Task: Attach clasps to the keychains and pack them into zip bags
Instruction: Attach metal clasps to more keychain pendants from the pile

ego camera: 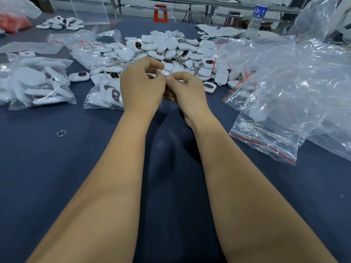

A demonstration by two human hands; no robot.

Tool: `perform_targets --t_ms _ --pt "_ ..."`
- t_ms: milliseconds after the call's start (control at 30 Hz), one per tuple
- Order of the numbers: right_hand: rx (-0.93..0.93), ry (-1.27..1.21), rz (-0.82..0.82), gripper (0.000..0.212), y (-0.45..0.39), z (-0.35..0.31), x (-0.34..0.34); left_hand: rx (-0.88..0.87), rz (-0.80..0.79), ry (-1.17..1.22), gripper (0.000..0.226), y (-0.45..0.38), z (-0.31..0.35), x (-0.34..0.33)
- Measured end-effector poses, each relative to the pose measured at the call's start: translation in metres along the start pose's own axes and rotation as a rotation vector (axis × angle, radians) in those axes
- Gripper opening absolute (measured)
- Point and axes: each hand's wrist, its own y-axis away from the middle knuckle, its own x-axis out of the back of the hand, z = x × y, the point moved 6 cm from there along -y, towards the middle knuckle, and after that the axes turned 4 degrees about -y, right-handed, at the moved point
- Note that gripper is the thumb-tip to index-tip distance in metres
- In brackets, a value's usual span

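Left hand point(141, 86) and right hand point(185, 88): raised together above dark table point(57, 168), fingertips meeting, fingers curled, pinching small item between them; item too hidden to identify. Keychains point(171, 52): white, loose heap just beyond hands, several with metal clasps. Filled zip bags point(36, 82): far left. Empty zip bags point(296, 82): piled right. Loose ring point(61, 133): on table, left of forearms. Water bottle point(257, 18): far right edge.
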Motion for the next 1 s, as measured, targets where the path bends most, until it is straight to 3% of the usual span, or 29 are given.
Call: perform_targets --t_ms 133,267,333,467,633,733,900,1000 --pt "0.035 0.179 -0.18 0.029 0.006 -0.001 -0.012 0.001 0.004 0.01 0.021 0.002 0.002 -0.001" --pt "0.012 0.735 -0.238 0.019 -0.001 0.009 -0.024 -0.005 -0.03 -0.021 0.022 0.005 0.0 -0.007" --pt "-0.034 0.921 -0.244 0.027 -0.005 0.018 -0.028 0.005 -0.043 -0.051 0.023 0.005 -0.002 -0.009" --pt "-0.025 0.688 -0.195 0.009 -0.002 0.02 -0.022 0.068 -0.09 -0.055 0.023 0.005 -0.009 -0.014" --pt "0.057 0.557 -0.158 0.015 0.003 0.008 -0.018 0.024 -0.091 -0.184 0.026 0.005 -0.009 -0.013" --pt "0.105 0.619 -0.09 0.028 0.001 -0.001 -0.007 -0.035 -0.124 -0.359 0.029 0.004 -0.009 -0.015" --pt "0.081 0.946 0.248 0.046 -0.005 -0.012 0.037 0.001 -0.108 -0.623 0.032 0.003 -0.019 -0.009" --pt "-0.059 1.066 0.209 0.058 -0.007 -0.004 0.05 0.035 -0.126 -0.708 0.034 0.004 -0.026 -0.007"
